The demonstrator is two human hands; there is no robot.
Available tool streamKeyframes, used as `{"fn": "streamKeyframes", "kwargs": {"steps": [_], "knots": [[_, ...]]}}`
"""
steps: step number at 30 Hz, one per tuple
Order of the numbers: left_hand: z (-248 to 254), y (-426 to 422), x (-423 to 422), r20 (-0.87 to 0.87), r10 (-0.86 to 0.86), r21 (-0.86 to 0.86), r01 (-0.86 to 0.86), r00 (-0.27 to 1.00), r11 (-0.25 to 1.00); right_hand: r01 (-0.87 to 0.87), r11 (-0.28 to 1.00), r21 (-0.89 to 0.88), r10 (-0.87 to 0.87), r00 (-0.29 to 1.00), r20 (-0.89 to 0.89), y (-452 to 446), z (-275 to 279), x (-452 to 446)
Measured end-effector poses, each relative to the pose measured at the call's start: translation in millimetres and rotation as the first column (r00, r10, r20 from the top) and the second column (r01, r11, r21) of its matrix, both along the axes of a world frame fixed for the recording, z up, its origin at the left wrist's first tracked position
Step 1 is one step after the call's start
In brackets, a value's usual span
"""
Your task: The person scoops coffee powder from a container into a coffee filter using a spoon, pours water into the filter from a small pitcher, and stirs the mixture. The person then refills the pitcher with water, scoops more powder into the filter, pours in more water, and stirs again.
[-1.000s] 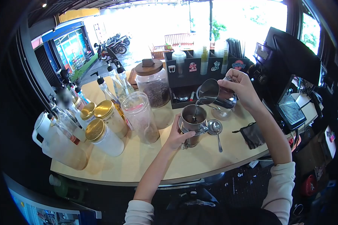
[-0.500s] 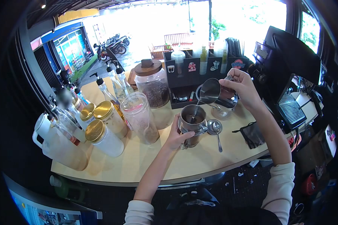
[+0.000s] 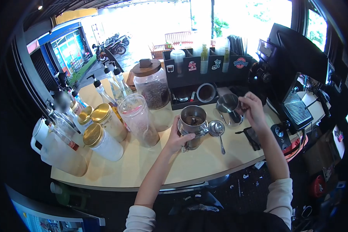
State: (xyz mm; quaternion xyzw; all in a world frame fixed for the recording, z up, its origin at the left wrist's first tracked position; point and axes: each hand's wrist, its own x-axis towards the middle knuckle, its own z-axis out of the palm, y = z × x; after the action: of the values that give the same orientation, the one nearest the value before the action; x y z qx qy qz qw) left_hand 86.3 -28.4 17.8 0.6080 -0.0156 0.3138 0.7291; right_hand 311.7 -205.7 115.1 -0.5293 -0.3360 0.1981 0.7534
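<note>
holding a metal cup [image 3: 193, 127] around its side, the left hand [image 3: 176, 140] is near the centre of the frame, its fingers wrapped on the wall and the thumb lying across the front. this cup stands upright above the tabletop [image 3: 170, 172], and inside it dark content is visible. to the right of the centre, the right hand [image 3: 253, 110] is grasping a metal pitcher [image 3: 229, 103] with bent fingers at its right side; the pitcher is tilted, apart from the cup. between the two hands, a spoon [image 3: 222, 144] lies with its bowl on a small round metal dish [image 3: 212, 132]. just right of it, below the right hand, is a dark pouch [image 3: 253, 137]. at left of the cup stands a tall clear jar [image 3: 140, 120], and in the upper middle, a black organizer [image 3: 186, 82].
</note>
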Motion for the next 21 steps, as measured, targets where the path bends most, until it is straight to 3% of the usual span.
{"fn": "streamKeyframes", "kwargs": {"steps": [6, 8, 15, 21], "knots": [[1.5, -0.1, 0.8, 0.029, -0.013, -0.003, 0.013, 0.999, 1.0, 0.154, 0.987, 0.035, -0.146, 0.975, -0.17, -21.5, -71.9, 18.1], [-0.1, -0.8, 1.3, 0.032, -0.016, -0.019, 0.017, 0.999, 1.0, 0.215, 0.974, 0.076, -0.184, 0.936, -0.301, -26.0, -84.4, 21.2], [-2.7, 3.2, 0.7, 0.011, -0.007, -0.02, 0.007, 1.0, 1.0, 0.285, 0.947, 0.146, -0.226, 0.917, -0.329, -29.4, -122.9, 42.0], [-3.7, 0.1, -0.9, -0.024, 0.023, -0.047, -0.024, 0.999, 0.999, 0.228, 0.961, 0.158, -0.161, 0.922, -0.352, -32.0, -137.9, 40.0]]}}
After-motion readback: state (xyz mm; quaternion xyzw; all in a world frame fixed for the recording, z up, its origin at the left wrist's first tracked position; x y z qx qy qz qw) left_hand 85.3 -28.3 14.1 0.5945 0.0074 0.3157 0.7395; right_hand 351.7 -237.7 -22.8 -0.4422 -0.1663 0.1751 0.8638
